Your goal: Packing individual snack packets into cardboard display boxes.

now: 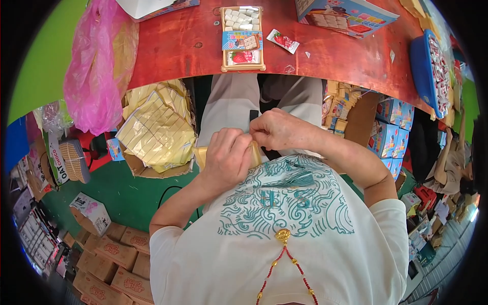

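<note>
Over my lap, my left hand [227, 152] is closed round a pale yellow plastic tray [255, 155], which shows on both sides of the fist. Close against it, my right hand [278, 130] has its fingers pinched together; whatever is between them is hidden. A narrow black strip [253, 115] shows just beyond the fingertips. On the table ahead lies a filled cream tray [222, 62] with white wrapped pieces [241, 19], a blue printed card [242, 40] and a strawberry-pictured sachet [244, 57]. To its right is a loose sachet [283, 41].
A red table [173, 51] spans the front. Left of my legs stands a carton of yellow film packs [157, 127], under a pink plastic bag [94, 66]. A carton of trays [338, 109], blue boxes [389, 137] and a blue basin [424, 71] are at right.
</note>
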{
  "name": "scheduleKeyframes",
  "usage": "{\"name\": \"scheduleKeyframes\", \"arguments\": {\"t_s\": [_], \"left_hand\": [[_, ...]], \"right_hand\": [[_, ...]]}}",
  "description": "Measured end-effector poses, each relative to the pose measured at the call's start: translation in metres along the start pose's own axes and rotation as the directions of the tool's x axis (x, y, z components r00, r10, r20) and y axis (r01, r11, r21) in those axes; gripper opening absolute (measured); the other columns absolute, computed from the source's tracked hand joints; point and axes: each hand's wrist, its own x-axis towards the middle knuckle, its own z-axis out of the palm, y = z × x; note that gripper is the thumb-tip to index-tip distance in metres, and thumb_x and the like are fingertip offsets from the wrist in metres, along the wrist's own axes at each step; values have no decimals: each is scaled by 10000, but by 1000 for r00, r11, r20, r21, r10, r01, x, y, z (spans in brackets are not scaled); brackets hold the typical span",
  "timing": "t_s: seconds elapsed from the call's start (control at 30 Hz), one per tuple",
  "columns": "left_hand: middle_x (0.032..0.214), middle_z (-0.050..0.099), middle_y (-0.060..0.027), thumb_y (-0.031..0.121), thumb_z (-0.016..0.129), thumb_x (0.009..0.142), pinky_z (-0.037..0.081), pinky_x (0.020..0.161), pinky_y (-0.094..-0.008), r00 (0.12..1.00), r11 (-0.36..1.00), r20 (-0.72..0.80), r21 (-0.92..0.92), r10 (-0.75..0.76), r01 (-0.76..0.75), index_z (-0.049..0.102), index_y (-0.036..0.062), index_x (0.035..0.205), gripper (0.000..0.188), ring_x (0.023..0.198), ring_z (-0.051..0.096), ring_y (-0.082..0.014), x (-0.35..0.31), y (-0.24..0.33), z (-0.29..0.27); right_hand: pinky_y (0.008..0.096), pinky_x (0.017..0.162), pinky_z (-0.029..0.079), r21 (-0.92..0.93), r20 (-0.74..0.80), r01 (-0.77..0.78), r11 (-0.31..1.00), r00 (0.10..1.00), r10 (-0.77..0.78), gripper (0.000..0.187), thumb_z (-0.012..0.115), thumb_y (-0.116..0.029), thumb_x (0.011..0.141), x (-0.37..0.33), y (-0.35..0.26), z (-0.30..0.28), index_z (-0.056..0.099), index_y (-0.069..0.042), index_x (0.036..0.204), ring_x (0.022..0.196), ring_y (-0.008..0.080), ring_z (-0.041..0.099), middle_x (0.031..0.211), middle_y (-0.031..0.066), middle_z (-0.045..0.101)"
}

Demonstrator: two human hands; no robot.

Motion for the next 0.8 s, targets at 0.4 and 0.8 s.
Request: {"name": "scheduleKeyframes", "arguments": {"t_s": [0.4,0.8], "left_hand": [[734,468,-102,82,578,638,409,590,-342,964,918,38,297,264,-263,535,4,774,162,680,501,-247,7,-6,10],[743,511,-138,79,582,627,422,525,-348,916,915,-76,131,394,-383,518,-24,755,176,597,516,-252,-2,-36,26]], "right_hand": [[429,692,516,-59,126,-55,997,990,62,207,527,-112,737,5,-3,-10,677,20,790,718,367,642,706,223,639],[343,541,483,74,-15,-6,997,1000,7,160,523,-81,765,4,26,15,634,35,757,542,195,621,571,139,595]]}}
